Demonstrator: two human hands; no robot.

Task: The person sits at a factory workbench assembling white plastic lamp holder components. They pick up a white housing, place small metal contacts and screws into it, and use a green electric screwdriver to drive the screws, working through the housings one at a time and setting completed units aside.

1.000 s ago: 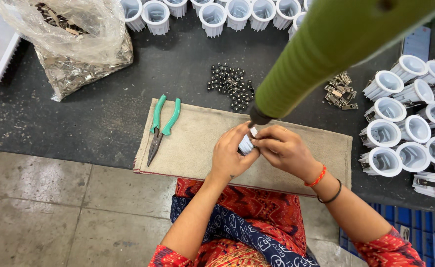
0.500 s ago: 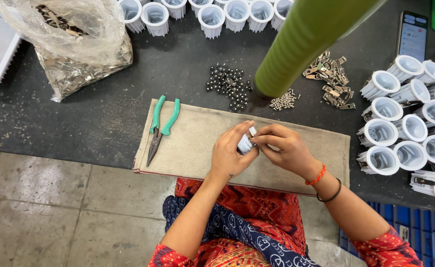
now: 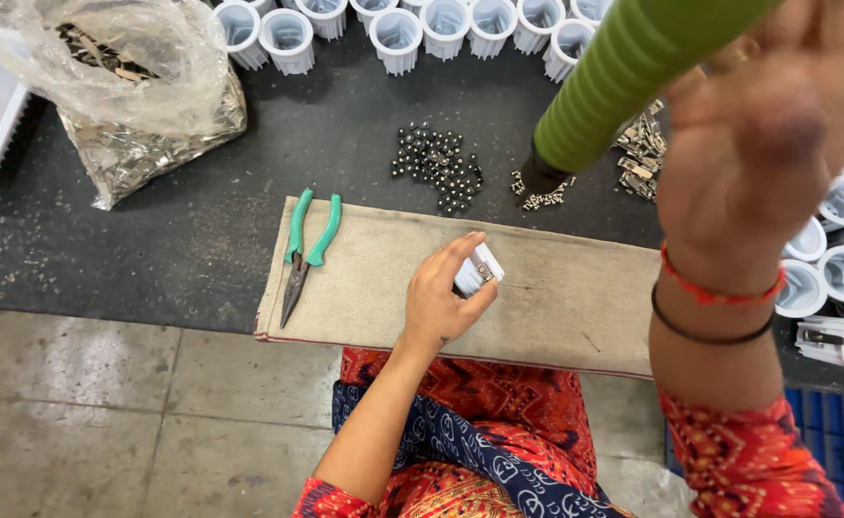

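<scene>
I see my left hand [image 3: 441, 302] closed around a small white cup-shaped part [image 3: 478, 270] with a metal clip on its side. The fingers wrap it from the left and below, the thumb lies along the top, so the grip is tight on the part and only the right end of the part shows. The hand is over the beige cloth mat [image 3: 556, 307] on the counter [image 3: 249, 182], wrist bent a little, forearm coming up from the lower middle of the view.

My right hand [image 3: 767, 134] is lifted high, very close to the camera and blurred. It seems to be at the green ribbed tool [image 3: 623, 77] that hangs down with its dark tip above the counter, but I cannot tell if this grip is closed on the tool or only beside it. On the wrist are a red thread and a dark bangle.

On the mat, left of my hand and apart from it, lie pliers with green handles [image 3: 307, 240]. Behind the mat are a heap of small dark screws [image 3: 436, 168], some metal clips [image 3: 638, 158], a plastic bag [image 3: 125, 96] with metal pieces, and rows of white cups [image 3: 398, 34] at the far edge and the right side.
</scene>
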